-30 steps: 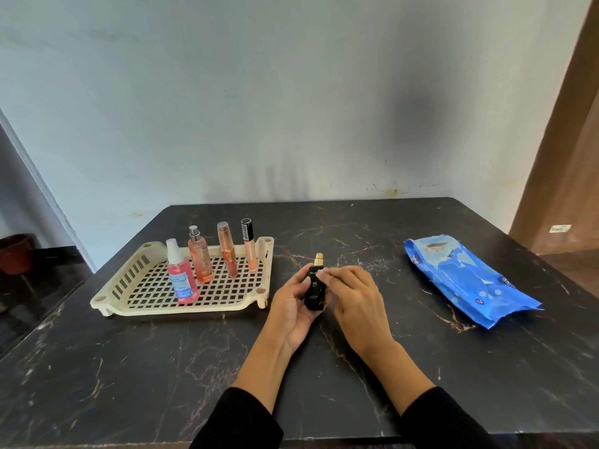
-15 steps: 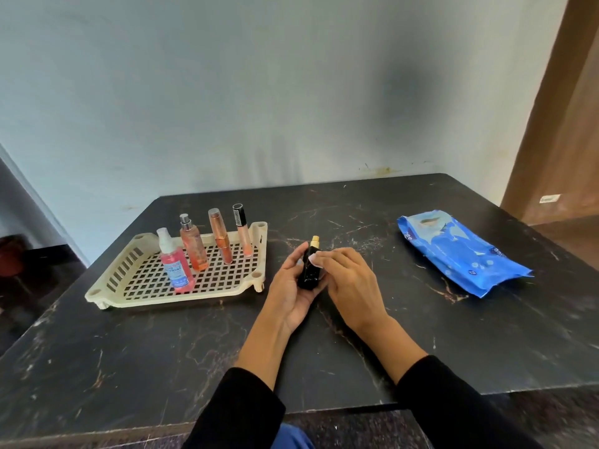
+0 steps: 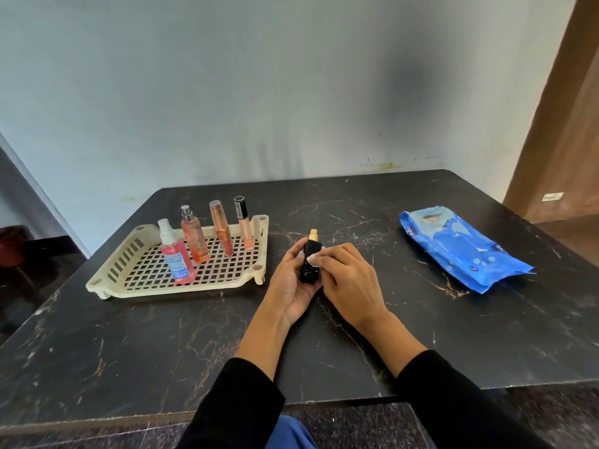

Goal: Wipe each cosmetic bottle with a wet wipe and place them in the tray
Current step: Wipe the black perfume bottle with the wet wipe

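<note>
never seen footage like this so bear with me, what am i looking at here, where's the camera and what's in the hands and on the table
There is no machine here: a person is working with bare hands, and the one camera sits on their head, looking forward and down.

The left hand grips a small black bottle with a gold top. The right hand presses a bit of white wipe against it.

On the dark marble table, to the left, sits a cream slotted tray. Four cosmetics stand upright in it: a pink spray bottle, an orange spray bottle, a copper tube and a slim black-capped tube. To the right lies a blue pack of wet wipes.

The black bottle is not yet in the tray.
</note>
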